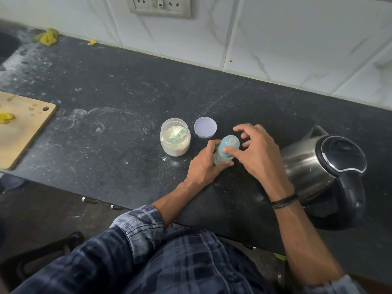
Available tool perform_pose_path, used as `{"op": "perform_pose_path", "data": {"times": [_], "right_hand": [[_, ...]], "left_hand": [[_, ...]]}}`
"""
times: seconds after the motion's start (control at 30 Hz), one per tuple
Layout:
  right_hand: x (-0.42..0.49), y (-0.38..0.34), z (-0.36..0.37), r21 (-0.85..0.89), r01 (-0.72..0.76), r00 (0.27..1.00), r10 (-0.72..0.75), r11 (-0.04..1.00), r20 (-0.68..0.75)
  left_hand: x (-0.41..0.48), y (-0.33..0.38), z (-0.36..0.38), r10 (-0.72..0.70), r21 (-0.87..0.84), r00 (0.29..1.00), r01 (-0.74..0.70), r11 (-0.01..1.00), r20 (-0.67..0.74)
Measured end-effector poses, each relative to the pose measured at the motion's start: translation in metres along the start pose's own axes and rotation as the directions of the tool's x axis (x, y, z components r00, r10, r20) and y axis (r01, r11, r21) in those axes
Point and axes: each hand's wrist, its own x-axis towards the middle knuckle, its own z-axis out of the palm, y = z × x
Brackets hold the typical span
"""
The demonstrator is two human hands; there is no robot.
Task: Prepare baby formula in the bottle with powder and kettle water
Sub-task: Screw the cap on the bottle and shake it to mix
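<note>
A small baby bottle [220, 159] with a teal collar and a clear cap [231, 142] stands on the dark counter [127, 124]. My left hand [204, 164] is wrapped around the bottle's body. My right hand [254, 149] rests on the cap, thumb against the teal collar, the other fingers spread above it. To the left stands an open clear jar of white powder [175, 137] with a green scoop inside. The jar's white lid [205, 127] lies flat behind the bottle. A steel kettle [324, 172] with a black lid and handle sits at the right.
A wooden cutting board [21, 128] with yellow scraps lies at the left edge. A sink corner [7, 47] shows at the far left, with a yellow cloth [47, 36] near it. White tiled wall and a socket panel [160, 6] run behind the counter.
</note>
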Motion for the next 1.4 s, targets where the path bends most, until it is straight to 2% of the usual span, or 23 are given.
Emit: {"op": "perform_pose_path", "data": {"times": [0.17,0.33,0.47,0.63,0.77,0.93,1.1,1.27,1.4], "right_hand": [[-0.003,0.000,0.005,0.053,0.028,1.000,-0.028,0.998,0.005],[-0.002,0.000,0.005,0.040,-0.039,0.998,0.041,0.998,-0.038],[-0.006,0.002,0.007,0.047,-0.004,1.000,0.005,0.999,-0.018],[-0.005,-0.002,0.005,0.042,-0.052,0.998,0.054,0.998,-0.040],[-0.007,-0.001,0.004,0.038,-0.015,1.000,0.016,0.999,-0.023],[-0.006,-0.002,0.006,0.007,-0.062,0.997,0.063,0.998,-0.046],[-0.008,-0.001,0.005,0.033,0.009,1.000,-0.008,0.999,-0.028],[-0.005,-0.001,0.006,0.007,-0.046,0.996,0.046,0.999,-0.076],[-0.007,0.000,0.005,0.016,0.001,0.999,0.000,1.000,-0.047]], "left_hand": [[-0.001,-0.001,0.001,0.010,-0.001,1.000,-0.010,1.000,-0.022],[-0.001,-0.001,0.001,0.011,0.000,1.000,-0.011,1.000,-0.022],[-0.001,-0.002,0.002,0.014,-0.004,1.000,-0.015,1.000,-0.026],[-0.001,-0.002,0.002,0.017,-0.001,1.000,-0.017,1.000,-0.021],[0.000,-0.003,0.002,0.020,0.000,1.000,-0.020,1.000,-0.022],[-0.001,-0.002,0.001,0.018,0.001,1.000,-0.018,1.000,-0.019],[-0.001,-0.003,0.002,0.015,0.003,1.000,-0.015,1.000,-0.023],[-0.001,-0.002,0.002,-0.006,-0.010,1.000,0.005,1.000,-0.023],[-0.002,-0.002,0.002,-0.003,-0.010,1.000,0.002,1.000,-0.024]]}}
